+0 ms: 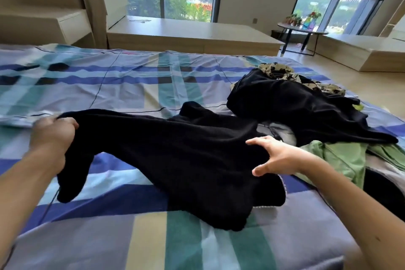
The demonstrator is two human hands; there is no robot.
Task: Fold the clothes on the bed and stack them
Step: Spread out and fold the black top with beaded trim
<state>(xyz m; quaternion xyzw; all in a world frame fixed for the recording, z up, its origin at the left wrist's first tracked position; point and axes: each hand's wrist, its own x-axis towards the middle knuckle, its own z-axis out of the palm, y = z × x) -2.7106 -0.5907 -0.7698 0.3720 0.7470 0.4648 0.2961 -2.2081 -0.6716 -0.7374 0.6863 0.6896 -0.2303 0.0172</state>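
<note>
Head view, down over bed (131, 85)

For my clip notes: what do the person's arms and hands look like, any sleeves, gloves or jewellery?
The left forearm and right forearm are bare to the frame edge, no sleeves. The left hand, motion-blurred, and right hand show no gloves, watch or rings.

1. A garment (186, 155) stretches between the left hand (53, 136) and the right hand (278, 155), on the bed (131, 85).
2. A pile of clothes (295, 107) lies just beyond the right hand.
3. A round table (302, 30) stands far beyond that pile.
</note>
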